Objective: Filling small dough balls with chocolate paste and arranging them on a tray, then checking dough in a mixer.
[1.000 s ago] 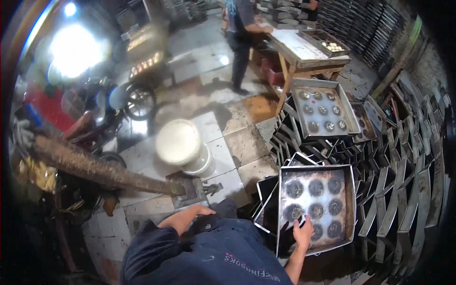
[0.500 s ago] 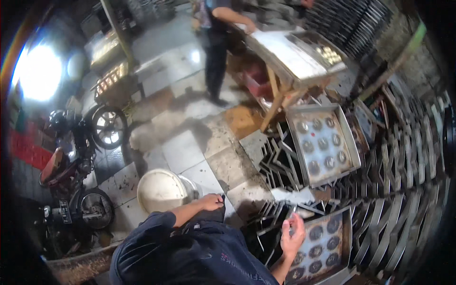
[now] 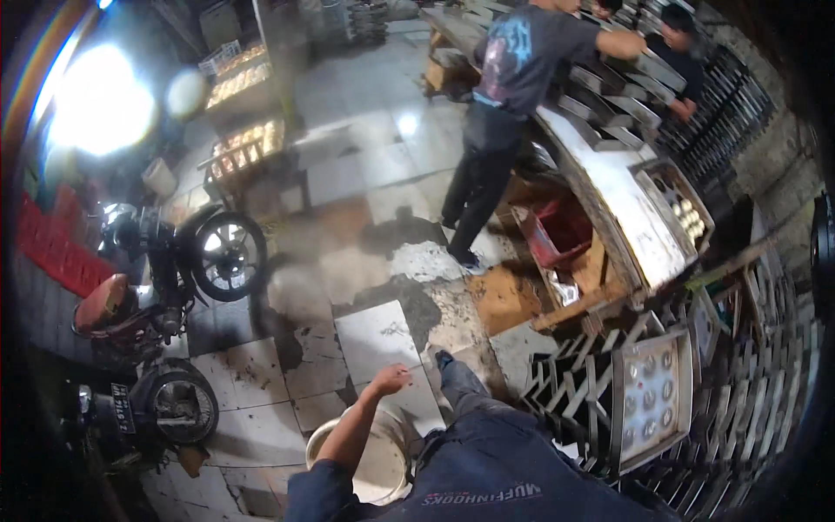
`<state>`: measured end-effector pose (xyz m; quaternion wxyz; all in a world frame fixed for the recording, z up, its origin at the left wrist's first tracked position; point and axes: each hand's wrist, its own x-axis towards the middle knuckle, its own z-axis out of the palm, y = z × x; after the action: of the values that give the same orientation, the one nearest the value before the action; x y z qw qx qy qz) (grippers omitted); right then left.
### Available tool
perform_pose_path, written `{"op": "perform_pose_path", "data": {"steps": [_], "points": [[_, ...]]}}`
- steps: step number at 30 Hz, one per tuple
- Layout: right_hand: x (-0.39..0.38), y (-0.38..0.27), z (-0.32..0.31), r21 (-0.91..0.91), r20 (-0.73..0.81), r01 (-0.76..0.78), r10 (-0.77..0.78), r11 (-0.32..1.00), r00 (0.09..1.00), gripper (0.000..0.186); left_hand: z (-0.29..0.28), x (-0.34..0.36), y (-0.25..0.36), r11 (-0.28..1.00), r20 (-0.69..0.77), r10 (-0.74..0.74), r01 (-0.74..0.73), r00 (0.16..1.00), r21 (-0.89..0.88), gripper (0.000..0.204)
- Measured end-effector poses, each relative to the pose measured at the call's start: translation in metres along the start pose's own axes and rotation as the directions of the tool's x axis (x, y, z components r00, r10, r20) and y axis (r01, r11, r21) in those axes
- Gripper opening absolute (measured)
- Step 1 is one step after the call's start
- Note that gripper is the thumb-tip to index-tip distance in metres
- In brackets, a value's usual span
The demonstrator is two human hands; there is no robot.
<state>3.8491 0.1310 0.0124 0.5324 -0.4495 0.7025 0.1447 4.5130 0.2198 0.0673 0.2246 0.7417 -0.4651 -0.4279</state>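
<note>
My left hand (image 3: 393, 379) hangs at mid-body over the tiled floor, its fingers curled in loosely, and nothing shows in them. Just below it, beside my left forearm, stands a pale round bucket (image 3: 402, 437). My right hand is out of view, hidden past my dark shirt and the lower edge. To my right a metal tray (image 3: 617, 396) with rows of round dark-rimmed hollows rests on top of a stack of trays. One of my feet (image 3: 444, 358) is stretched forward on the tiles.
A co-worker (image 3: 513, 70) stands at a white-topped table (image 3: 639, 209), holding grey metal trays (image 3: 600, 104); others are behind it. A red crate (image 3: 565, 230) sits under it. Motorcycles (image 3: 228, 257) stand at left. Stacked trays (image 3: 765, 374) fill the right. The floor tiles (image 3: 378, 331) are broken.
My view has shifted forward and left, toward the table. My right hand has left the picture, and so has the nearer tray beside it. The co-worker now shows more fully, holding trays.
</note>
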Motion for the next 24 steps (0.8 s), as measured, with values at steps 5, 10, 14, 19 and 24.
{"op": "perform_pose_path", "data": {"steps": [5,10,14,19,24], "points": [[0.02,-0.192,-0.079,0.261,0.139,0.441,-0.485,0.859,0.863,0.027,-0.015,0.046,-0.071,0.845,-0.424,-0.534,0.468,0.731,-0.258,0.037],[0.152,-0.558,-0.041,-0.369,-0.111,0.235,-0.294,0.899,0.949,0.027,-0.004,0.018,-0.178,0.889,0.149,-0.378,0.403,0.914,-0.219,0.035],[0.197,-0.809,0.042,-0.438,-0.146,0.629,-0.742,0.642,0.655,0.019,-0.084,0.041,-0.205,0.466,0.501,-0.566,0.756,0.654,-0.46,0.042],[0.141,-1.0,0.171,-0.095,0.13,0.844,-0.834,0.528,0.536,0.029,-0.199,0.067,-0.257,0.121,0.478,-0.474,0.592,0.739,-0.797,0.047],[0.198,-1.025,0.183,-0.367,0.154,0.722,-0.727,0.587,0.67,0.025,-0.385,0.275,-0.29,0.862,-0.007,-0.431,0.409,0.902,-0.299,0.039]]}}
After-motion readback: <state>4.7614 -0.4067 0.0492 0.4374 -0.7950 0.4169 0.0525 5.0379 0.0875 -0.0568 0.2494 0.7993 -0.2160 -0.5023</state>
